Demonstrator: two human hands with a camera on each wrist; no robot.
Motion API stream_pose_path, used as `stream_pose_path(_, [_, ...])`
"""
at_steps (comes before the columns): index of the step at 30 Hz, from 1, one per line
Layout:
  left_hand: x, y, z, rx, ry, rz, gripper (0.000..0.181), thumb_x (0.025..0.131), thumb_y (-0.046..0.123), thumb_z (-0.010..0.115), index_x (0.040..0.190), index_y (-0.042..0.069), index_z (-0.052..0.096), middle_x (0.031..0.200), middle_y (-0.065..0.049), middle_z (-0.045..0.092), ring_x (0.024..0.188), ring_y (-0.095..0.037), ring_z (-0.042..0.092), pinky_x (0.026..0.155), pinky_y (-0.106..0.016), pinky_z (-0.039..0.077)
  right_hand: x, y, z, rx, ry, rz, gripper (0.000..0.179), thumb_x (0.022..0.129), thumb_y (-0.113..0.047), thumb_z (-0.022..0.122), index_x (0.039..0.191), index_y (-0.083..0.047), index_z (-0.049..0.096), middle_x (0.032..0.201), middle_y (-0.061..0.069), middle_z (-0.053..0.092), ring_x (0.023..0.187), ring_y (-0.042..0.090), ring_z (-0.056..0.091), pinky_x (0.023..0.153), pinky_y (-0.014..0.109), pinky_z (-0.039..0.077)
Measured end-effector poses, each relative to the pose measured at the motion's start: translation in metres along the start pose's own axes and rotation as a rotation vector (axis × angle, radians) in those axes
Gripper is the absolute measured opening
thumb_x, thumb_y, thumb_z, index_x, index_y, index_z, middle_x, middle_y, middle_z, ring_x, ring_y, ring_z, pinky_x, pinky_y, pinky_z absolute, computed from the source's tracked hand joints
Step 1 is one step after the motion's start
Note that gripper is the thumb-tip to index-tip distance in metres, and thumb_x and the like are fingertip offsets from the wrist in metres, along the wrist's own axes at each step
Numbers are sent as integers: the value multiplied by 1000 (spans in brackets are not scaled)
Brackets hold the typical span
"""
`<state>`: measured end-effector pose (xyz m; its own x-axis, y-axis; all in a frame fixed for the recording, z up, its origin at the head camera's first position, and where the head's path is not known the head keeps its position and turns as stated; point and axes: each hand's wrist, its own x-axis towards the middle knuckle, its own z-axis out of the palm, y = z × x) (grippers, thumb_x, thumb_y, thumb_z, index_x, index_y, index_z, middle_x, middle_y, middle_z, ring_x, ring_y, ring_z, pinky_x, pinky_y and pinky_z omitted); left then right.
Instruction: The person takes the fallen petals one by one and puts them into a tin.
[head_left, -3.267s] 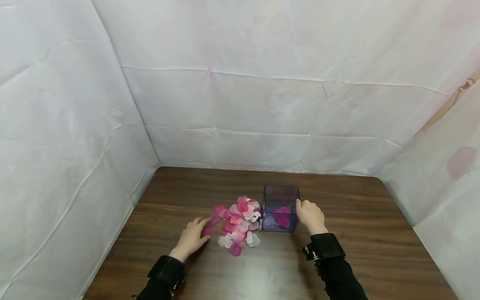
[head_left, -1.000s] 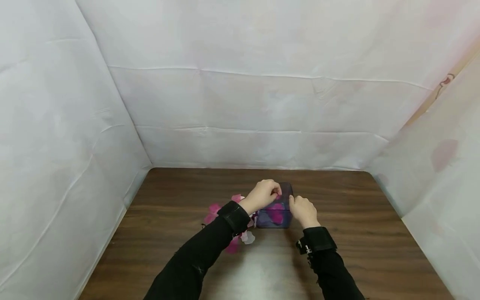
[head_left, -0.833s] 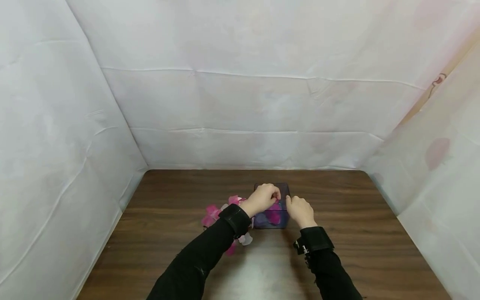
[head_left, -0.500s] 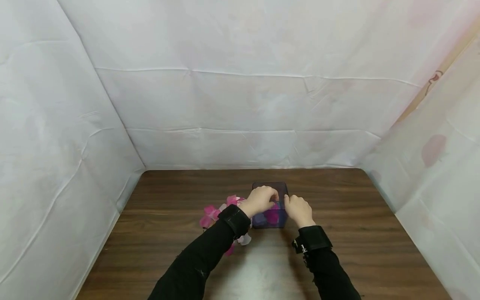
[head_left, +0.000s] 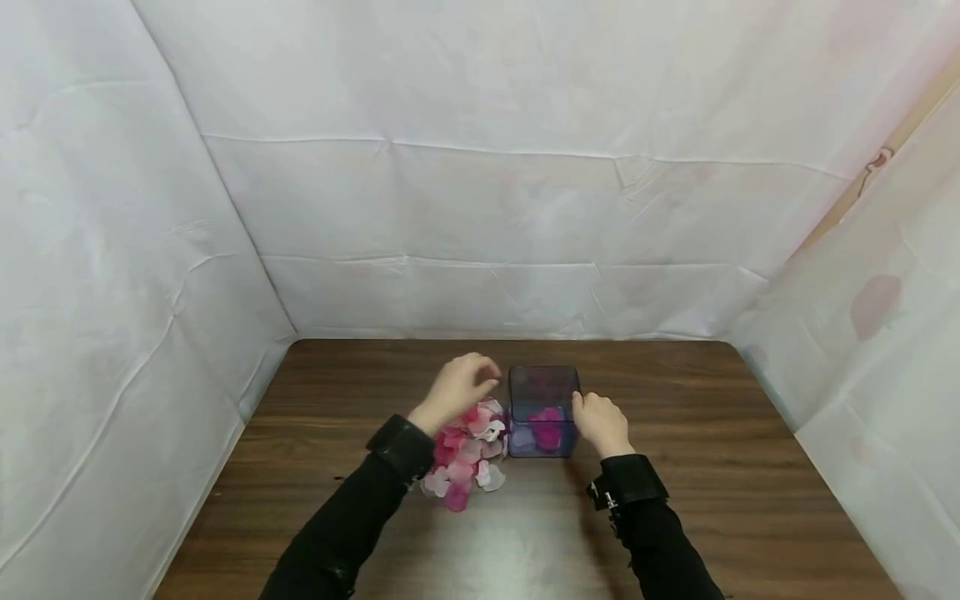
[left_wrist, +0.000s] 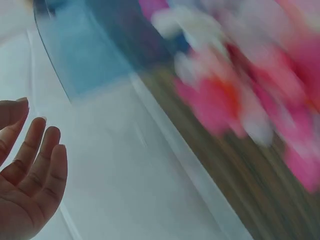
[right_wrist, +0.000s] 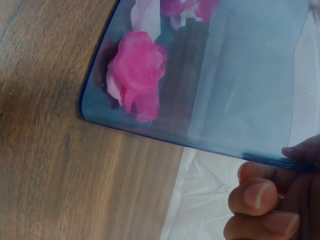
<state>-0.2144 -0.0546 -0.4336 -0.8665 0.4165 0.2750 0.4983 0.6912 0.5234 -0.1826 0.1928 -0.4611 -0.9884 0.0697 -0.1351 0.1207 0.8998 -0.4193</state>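
left hand (head_left: 459,390): in the air by the far end of the petal heap and left of the box; fingers loosely bent with a gap to the thumb, gripping nothing; the left wrist view shows its fingertips apart from the box
right hand (head_left: 603,425): pinching the right rim of the box; thumb on one side of the wall, curled fingers on the other
plastic box (head_left: 543,383): square, translucent blue-violet, upright with its opening upward; it stands right of the petal heap, between the two hands
petals in the box (head_left: 547,433): magenta and pale lilac, lying low inside; the right wrist view shows a bright pink clump (right_wrist: 139,65) in one corner
petal heap (head_left: 468,450): loose pink, magenta and white artificial petals just left of the box; blurred in the left wrist view, where a patch of orange (left_wrist: 227,97) shows
black sleeves (head_left: 337,533): on both arms; wide black straps (head_left: 401,448) circle the wrists, the left one covering part of the heap's left edge
tabletop (head_left: 720,450): brown wood grain
white sheeting (head_left: 495,208): hung behind and at both sides, creased; faint pink blotches on the right
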Motion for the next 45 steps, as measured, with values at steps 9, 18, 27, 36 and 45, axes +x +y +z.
stream_pose_path(9, [-73, -87, -10, 114, 22, -211, 20, 79, 5, 70, 99, 6, 67, 97, -10, 66, 87, -26, 63, 76, -42, 52, 0, 1, -1, 3, 40, -13, 44, 101, -28, 31, 80, 0, 59, 89, 26, 64, 80, 41, 62, 63, 46, 45])
stream_pose_path(18, [-108, -106, 36, 152, -17, -160, 28, 78, 6, 74, 103, -1, 65, 91, -12, 60, 81, -24, 60, 73, -40, 51, -3, 8, -4, 32, -10, 2, 44, 102, -28, 28, 64, -10, 42, 62, 8, 42, 58, 23, 46, 55, 33, 30])
stream_pose_path(27, [-107, -104, 53, 179, 36, -93, 14, 78, -5, 69, 76, 8, 64, 75, -4, 64, 72, -18, 62, 68, -32, 52, -1, 9, -4, 17, 10, -17, 45, 101, -29, 29, 64, -9, 43, 69, 13, 55, 66, 29, 56, 58, 38, 38])
stream_pose_path(36, [-102, -102, 37, 147, 22, -161, 12, 77, -2, 71, 74, 8, 67, 72, -1, 66, 68, -15, 61, 62, -31, 50, -3, 8, 0, 20, -4, -24, 44, 100, -27, 28, 66, -7, 47, 73, 16, 58, 69, 32, 58, 60, 40, 39])
stream_pose_path(45, [-62, -70, 8, 33, 39, -170, 3, 85, 6, 67, 84, 8, 70, 84, -3, 70, 74, -13, 62, 67, -30, 52, 3, 3, 1, 18, 21, -28, 45, 100, -29, 30, 66, -7, 49, 79, 19, 61, 75, 36, 61, 62, 43, 42])
